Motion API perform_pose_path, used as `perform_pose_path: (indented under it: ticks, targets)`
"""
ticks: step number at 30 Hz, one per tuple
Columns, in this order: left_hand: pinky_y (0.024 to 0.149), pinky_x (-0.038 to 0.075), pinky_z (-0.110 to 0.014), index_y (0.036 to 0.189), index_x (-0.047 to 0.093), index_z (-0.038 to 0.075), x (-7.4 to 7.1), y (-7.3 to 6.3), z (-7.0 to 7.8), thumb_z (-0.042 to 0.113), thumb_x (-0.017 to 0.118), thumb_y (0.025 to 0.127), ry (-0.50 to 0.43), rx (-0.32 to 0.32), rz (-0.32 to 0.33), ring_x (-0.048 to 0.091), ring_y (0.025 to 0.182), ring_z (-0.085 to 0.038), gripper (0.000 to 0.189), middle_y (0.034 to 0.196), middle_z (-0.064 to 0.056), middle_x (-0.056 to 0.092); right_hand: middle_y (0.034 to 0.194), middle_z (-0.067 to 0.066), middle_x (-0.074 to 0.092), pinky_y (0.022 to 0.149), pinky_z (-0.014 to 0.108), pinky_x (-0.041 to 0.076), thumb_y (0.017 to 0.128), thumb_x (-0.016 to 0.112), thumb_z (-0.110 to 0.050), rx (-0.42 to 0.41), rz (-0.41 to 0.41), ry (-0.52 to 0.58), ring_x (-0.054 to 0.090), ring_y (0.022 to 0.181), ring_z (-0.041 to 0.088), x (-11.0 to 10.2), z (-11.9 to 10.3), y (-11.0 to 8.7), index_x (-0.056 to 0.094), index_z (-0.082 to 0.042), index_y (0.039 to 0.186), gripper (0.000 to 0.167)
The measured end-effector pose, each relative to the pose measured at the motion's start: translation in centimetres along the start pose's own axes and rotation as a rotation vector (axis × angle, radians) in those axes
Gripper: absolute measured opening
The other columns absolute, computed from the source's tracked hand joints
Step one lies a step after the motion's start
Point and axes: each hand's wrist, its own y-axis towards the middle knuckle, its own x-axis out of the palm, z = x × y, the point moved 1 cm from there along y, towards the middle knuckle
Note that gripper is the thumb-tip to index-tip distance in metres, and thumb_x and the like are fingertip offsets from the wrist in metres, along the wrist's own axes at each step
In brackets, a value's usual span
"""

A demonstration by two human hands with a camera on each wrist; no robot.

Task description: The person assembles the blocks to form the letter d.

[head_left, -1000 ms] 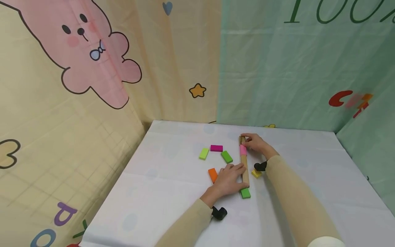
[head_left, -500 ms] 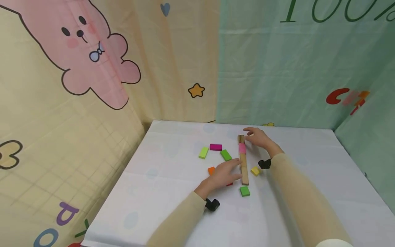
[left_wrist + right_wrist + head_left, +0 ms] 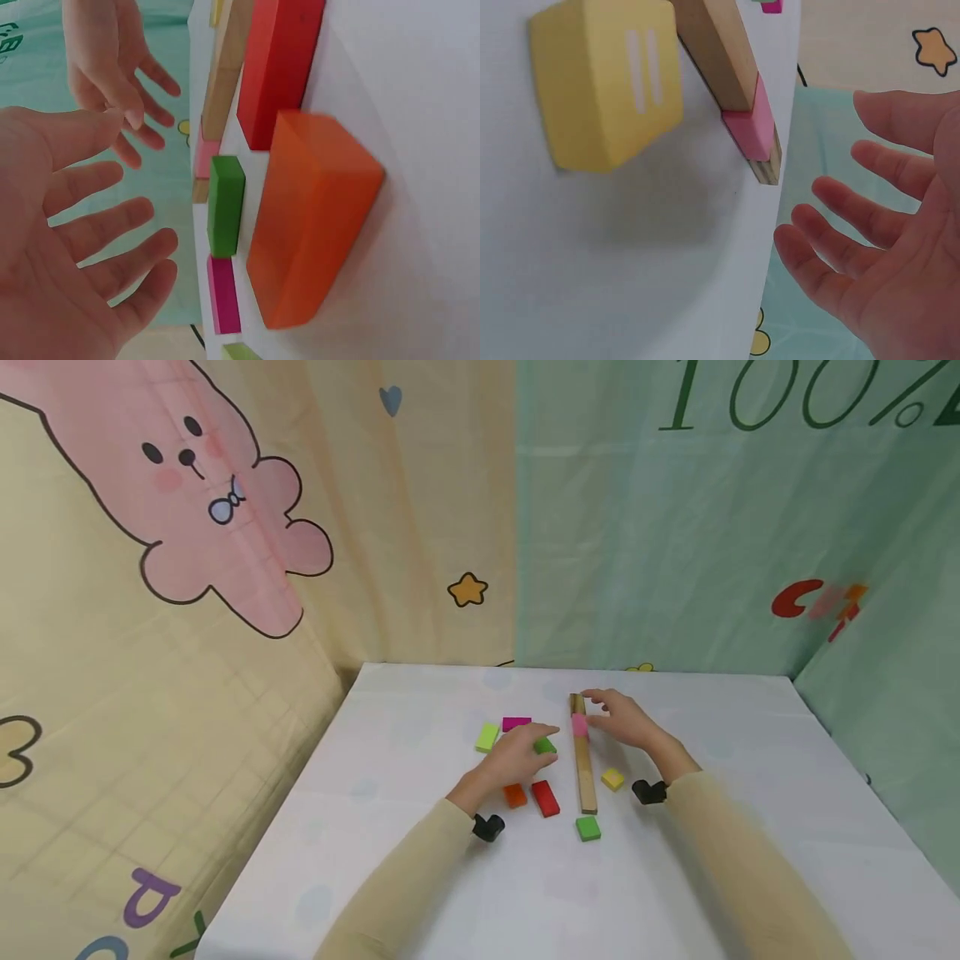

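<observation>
A straight row of wooden blocks [image 3: 583, 772] lies on the white table, with a pink block [image 3: 580, 725] set in it near the far end. My right hand [image 3: 626, 720] hovers at the row's right side, fingers spread and holding nothing. My left hand [image 3: 513, 756] is over the loose blocks left of the row, its fingers apart with nothing between them. Beneath and around it lie a green block [image 3: 226, 206], a magenta block [image 3: 224, 295], a lime block [image 3: 487, 737], an orange block [image 3: 315, 217] and a red block [image 3: 546, 798].
A yellow block [image 3: 607, 82] with two pale stripes sits right of the row. Another green block [image 3: 588, 828] lies just off the row's near end. Printed curtains [image 3: 420, 510] stand behind the table [image 3: 420, 868] and along its sides.
My left hand has let go of the wooden row and moved left over the loose blocks. My right hand has come off the row's far end and stays beside it.
</observation>
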Motion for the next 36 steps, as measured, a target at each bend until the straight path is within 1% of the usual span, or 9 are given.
perform_pose_path:
  ticks: [4, 8, 12, 15, 20, 24, 30, 33, 36]
  targets:
    - [0.109, 0.042, -0.040, 0.146, 0.055, 0.015, -0.8, 0.4, -1.6, 0.027, 0.067, 0.099, -0.040, -0.012, 0.024, 0.049, 0.134, -0.022, 0.050, 0.145, 0.000, 0.055, 0.148, 0.026, 0.044, 0.102, 0.063, 0.041, 0.100, 0.061, -0.018, 0.002, -0.011, 0.009, 0.043, 0.132, 0.047, 1.0, -0.3, -1.7, 0.042, -0.005, 0.152, 0.056]
    - [0.108, 0.042, -0.041, 0.144, 0.058, 0.016, -1.2, 1.2, -3.4, 0.025, 0.067, 0.099, -0.080, -0.026, 0.044, 0.051, 0.131, -0.021, 0.047, 0.143, 0.002, 0.057, 0.148, 0.025, 0.043, 0.106, 0.065, 0.035, 0.099, 0.064, -0.020, -0.027, -0.010, -0.010, 0.040, 0.136, 0.045, 1.7, -0.7, -3.0, 0.043, -0.006, 0.152, 0.059]
    - [0.105, 0.045, -0.039, 0.141, 0.061, 0.014, -1.3, 2.0, -4.6, 0.023, 0.069, 0.098, -0.130, -0.006, 0.050, 0.053, 0.127, -0.022, 0.045, 0.140, 0.000, 0.059, 0.148, 0.023, 0.044, 0.107, 0.065, 0.035, 0.097, 0.068, -0.022, -0.057, 0.004, -0.041, 0.040, 0.137, 0.044, 2.1, -0.9, -4.2, 0.044, -0.009, 0.152, 0.061]
    - [0.103, 0.047, -0.036, 0.139, 0.062, 0.012, -1.4, 2.5, -5.2, 0.021, 0.070, 0.097, -0.140, 0.016, 0.048, 0.053, 0.126, -0.024, 0.045, 0.137, -0.002, 0.061, 0.151, 0.022, 0.042, 0.107, 0.065, 0.034, 0.097, 0.069, -0.024, -0.076, 0.002, -0.052, 0.038, 0.138, 0.044, 2.3, -1.0, -5.2, 0.043, -0.009, 0.153, 0.063]
    - [0.107, 0.043, -0.036, 0.138, 0.063, 0.010, -1.7, 3.3, -5.7, 0.017, 0.072, 0.095, -0.093, 0.071, 0.028, 0.052, 0.128, -0.024, 0.044, 0.135, 0.000, 0.063, 0.153, 0.022, 0.039, 0.107, 0.064, 0.035, 0.096, 0.070, -0.026, -0.104, -0.019, -0.055, 0.037, 0.139, 0.044, 3.1, -1.2, -7.0, 0.042, -0.008, 0.153, 0.067]
    - [0.108, 0.041, -0.035, 0.137, 0.064, 0.010, -1.9, 3.9, -5.6, 0.016, 0.071, 0.095, -0.062, 0.098, -0.024, 0.052, 0.126, -0.022, 0.042, 0.135, -0.001, 0.062, 0.155, 0.020, 0.038, 0.106, 0.065, 0.035, 0.095, 0.072, -0.027, -0.108, -0.026, -0.056, 0.036, 0.141, 0.044, 3.6, -1.3, -8.2, 0.041, -0.008, 0.154, 0.070]
    - [0.100, 0.046, -0.028, 0.132, 0.068, 0.015, -1.6, 4.5, -5.4, 0.016, 0.074, 0.093, -0.098, 0.049, -0.106, 0.055, 0.112, -0.017, 0.040, 0.128, 0.002, 0.063, 0.156, 0.020, 0.037, 0.107, 0.062, 0.036, 0.094, 0.073, -0.027, -0.152, -0.043, -0.070, 0.035, 0.141, 0.043, 4.5, -1.3, -9.6, 0.044, -0.005, 0.152, 0.068]
    - [0.096, 0.047, -0.025, 0.130, 0.070, 0.016, -1.4, 4.7, -5.4, 0.015, 0.076, 0.091, -0.105, 0.032, -0.126, 0.055, 0.106, -0.014, 0.039, 0.122, 0.005, 0.064, 0.157, 0.019, 0.035, 0.106, 0.062, 0.037, 0.096, 0.071, -0.027, -0.176, -0.062, -0.103, 0.033, 0.142, 0.042, 5.0, -1.2, -10.0, 0.045, -0.006, 0.151, 0.065]
    - [0.093, 0.047, -0.024, 0.127, 0.071, 0.016, -1.1, 4.8, -5.5, 0.014, 0.077, 0.090, -0.095, 0.039, -0.132, 0.055, 0.103, -0.012, 0.037, 0.117, 0.006, 0.064, 0.159, 0.016, 0.033, 0.107, 0.062, 0.036, 0.096, 0.070, -0.029, -0.174, -0.082, -0.139, 0.029, 0.144, 0.042, 5.3, -1.1, -10.2, 0.043, -0.009, 0.153, 0.066]
